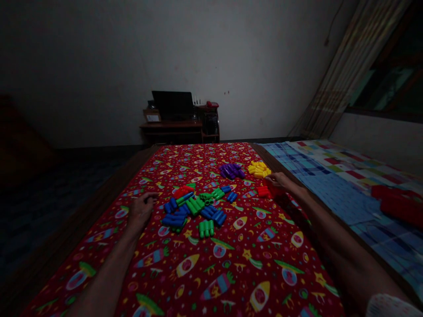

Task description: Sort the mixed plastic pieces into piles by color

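Plastic tube blocks [193,206]: lay in loose heaps on a red rocket-print bed cover [218,281], near the middle of the bed [79,275]

Colours: blue blocks [174,220] and green blocks [206,228] lay mixed in the central heap, with red blocks [183,191] at its far edge; purple blocks [231,171] and yellow blocks [259,169] sat in separate heaps farther off, and a smaller group of red blocks [263,191] lay by the right hand

Handling: they looked light, stiff and smooth, likely to slide or roll if nudged; a single block seemed best taken across its barrel, and joined ones by the whole cluster

Left hand [140,210]: narrowly curled, knuckles up, resting on the cover just left of the blue blocks; whether it held anything was hidden

Right hand [277,181]: fingers stretched forward, at or touching the nearby red blocks; any grip was too dim to tell

Rest: a checked quilt [330,189] lay alongside, with a red object [398,204] on it; a wooden surface [170,127] by the far wall [99,66] carried a dark monitor [173,105]
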A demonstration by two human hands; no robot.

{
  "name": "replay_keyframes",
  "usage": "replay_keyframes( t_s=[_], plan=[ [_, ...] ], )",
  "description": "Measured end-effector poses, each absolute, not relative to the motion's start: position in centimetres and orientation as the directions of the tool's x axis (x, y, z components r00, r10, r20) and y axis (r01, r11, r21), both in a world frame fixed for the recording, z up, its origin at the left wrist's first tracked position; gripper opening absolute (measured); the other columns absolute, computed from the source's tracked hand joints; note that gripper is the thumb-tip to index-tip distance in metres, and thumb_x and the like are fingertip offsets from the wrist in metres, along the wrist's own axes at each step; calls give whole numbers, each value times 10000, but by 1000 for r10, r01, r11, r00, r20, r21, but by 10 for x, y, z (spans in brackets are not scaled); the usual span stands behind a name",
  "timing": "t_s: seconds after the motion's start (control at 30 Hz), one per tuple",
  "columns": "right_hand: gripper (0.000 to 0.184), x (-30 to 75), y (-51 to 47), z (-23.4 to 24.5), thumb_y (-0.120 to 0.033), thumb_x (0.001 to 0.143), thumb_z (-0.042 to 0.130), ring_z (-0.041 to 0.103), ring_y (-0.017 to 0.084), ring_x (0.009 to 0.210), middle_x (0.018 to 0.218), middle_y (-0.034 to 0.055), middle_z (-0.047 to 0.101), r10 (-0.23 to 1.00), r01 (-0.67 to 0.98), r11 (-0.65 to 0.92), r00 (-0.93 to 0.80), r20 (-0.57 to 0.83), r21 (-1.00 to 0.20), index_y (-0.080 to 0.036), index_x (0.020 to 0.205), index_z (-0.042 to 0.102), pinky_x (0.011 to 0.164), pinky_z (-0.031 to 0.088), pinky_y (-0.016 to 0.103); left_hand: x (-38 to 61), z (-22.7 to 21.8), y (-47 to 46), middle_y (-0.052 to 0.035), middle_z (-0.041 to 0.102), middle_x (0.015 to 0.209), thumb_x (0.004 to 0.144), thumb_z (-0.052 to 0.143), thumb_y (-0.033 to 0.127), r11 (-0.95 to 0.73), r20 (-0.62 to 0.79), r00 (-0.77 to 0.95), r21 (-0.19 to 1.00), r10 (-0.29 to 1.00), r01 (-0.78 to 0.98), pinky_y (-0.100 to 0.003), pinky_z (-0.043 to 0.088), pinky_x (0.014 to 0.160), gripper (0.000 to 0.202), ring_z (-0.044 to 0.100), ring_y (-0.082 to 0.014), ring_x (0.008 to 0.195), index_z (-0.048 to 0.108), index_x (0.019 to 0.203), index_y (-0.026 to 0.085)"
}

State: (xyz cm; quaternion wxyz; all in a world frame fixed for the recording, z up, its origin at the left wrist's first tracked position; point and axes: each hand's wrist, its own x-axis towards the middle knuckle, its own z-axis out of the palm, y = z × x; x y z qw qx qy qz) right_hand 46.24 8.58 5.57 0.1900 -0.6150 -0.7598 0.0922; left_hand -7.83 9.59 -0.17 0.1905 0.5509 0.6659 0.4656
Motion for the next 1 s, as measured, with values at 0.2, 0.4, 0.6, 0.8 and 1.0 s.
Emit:
replay_keyframes(
  t_s=[0.2,0.4,0.6,0.8,1.0],
  plan=[
    [419,476,87,49,-441,849,382,371,96,521,538,-23,414,964,916,230,-169,206,-329,-160,570,519,497,225,231,-79,-2,97,-46,732,760,677,451,264,0,237,-333,814,913,580,-338,571,770,275,706,-247,819,695,793,210],
    [388,463,86,58,-378,851,398,440,113,562,591,16,543,948,917,244,-157,277,-314,-126,685,642,535,276,224,-80,-4,99,-43,730,755,672,458,266,-9,236,-331,825,914,565,-343,568,777,266,707,-246,816,691,787,212],
    [398,454,85,53,-339,886,360,374,98,520,587,38,556,957,937,272,-240,161,-218,-146,644,609,528,255,254,-77,3,94,-49,728,780,676,453,249,-1,211,-324,839,922,544,-339,574,773,248,704,-245,824,678,773,211],
    [429,460,87,52,-376,907,377,346,86,481,536,-3,487,975,957,215,-200,92,-196,-150,601,576,489,218,250,-75,7,92,-46,726,774,682,452,240,16,208,-329,824,921,567,-346,570,779,242,702,-249,826,676,768,212],
    [415,466,81,47,-363,897,409,572,165,647,666,40,640,958,939,167,-82,276,-301,-119,731,700,599,389,238,-75,3,94,-45,724,773,679,449,242,2,218,-336,836,916,549,-332,571,774,242,702,-237,814,672,768,210]
  ],
)
